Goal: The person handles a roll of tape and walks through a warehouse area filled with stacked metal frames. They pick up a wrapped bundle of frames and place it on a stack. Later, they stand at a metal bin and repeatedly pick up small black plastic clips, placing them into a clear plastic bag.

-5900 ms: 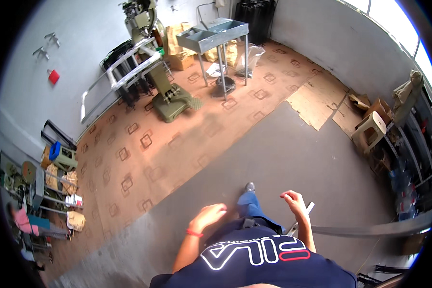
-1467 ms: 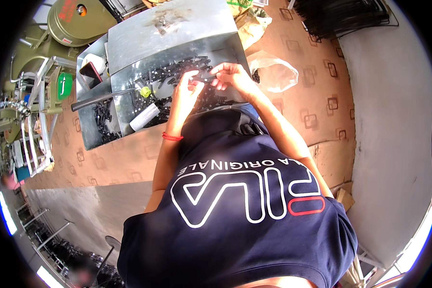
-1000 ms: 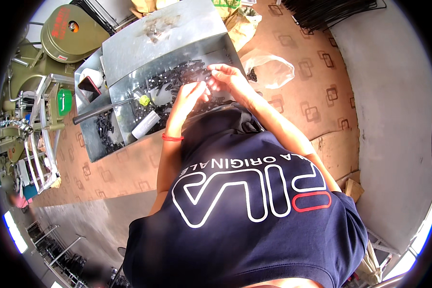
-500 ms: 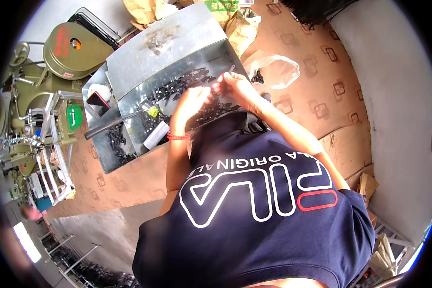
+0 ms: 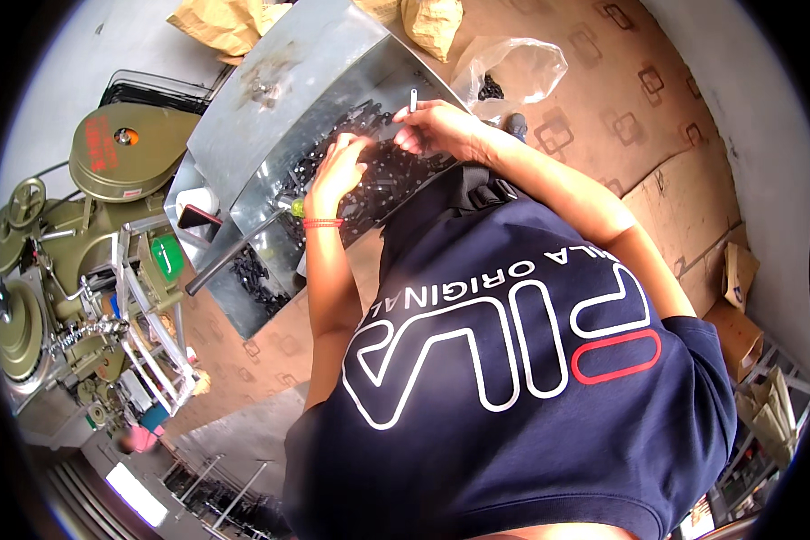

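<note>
Both my hands are over a grey metal bin (image 5: 259,184) full of small black parts (image 5: 382,184). My left hand (image 5: 337,169), with a red band at its wrist, hovers low above the parts. Its thumb stands apart from the bent fingers, whose tips are a little blurred, and I see nothing between them. At the bin's right side my right hand (image 5: 441,128) is closed on a short pale stick-like piece (image 5: 413,100), which points up from the fingers. What the piece is made of I cannot make out.
A dark rod (image 5: 220,268) with a yellow-green end lies across the bin, near a phone (image 5: 198,216) and a white round item (image 5: 196,199). Green machines (image 5: 135,148) stand left. A clear plastic bag (image 5: 522,76) with black parts and a paper bag (image 5: 432,27) lie beyond the bin.
My hands, close together before, have moved apart: the left lower and to the left, the right slightly right. The pale piece now stands upright in the right hand. The whole view has turned somewhat.
</note>
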`<action>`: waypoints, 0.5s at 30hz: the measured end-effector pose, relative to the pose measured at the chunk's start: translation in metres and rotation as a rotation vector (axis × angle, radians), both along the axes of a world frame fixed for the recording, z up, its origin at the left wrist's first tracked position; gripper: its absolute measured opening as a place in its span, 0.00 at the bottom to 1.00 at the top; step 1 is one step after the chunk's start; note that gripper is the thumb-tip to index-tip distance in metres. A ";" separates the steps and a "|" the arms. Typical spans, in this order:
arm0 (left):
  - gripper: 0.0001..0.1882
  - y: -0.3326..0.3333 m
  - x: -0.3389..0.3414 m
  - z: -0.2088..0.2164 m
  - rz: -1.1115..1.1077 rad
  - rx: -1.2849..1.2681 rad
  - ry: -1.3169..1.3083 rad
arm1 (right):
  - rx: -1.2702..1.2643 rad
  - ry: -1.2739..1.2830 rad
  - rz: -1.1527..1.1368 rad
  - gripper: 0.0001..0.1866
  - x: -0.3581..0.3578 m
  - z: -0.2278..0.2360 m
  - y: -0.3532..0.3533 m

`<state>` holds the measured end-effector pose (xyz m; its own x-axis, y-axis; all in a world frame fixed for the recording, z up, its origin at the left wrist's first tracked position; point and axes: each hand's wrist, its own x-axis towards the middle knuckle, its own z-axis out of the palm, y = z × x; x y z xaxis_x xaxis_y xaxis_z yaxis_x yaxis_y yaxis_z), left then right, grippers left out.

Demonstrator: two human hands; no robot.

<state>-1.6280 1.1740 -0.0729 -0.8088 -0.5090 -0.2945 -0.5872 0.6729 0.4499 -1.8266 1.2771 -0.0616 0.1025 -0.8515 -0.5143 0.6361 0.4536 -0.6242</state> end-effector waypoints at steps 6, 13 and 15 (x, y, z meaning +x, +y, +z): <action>0.19 -0.017 -0.006 -0.006 -0.011 0.108 -0.133 | 0.008 -0.011 0.015 0.07 -0.001 -0.006 -0.001; 0.16 -0.016 -0.005 0.010 0.159 0.407 -0.213 | -0.010 -0.001 0.043 0.07 -0.004 0.002 0.002; 0.15 -0.021 0.004 0.002 0.080 0.295 -0.186 | -0.012 -0.003 0.048 0.07 -0.004 0.001 0.002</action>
<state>-1.6238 1.1525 -0.0713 -0.6885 -0.4399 -0.5766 -0.7230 0.4785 0.4983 -1.8306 1.2789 -0.0602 0.1451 -0.8515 -0.5039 0.6153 0.4764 -0.6280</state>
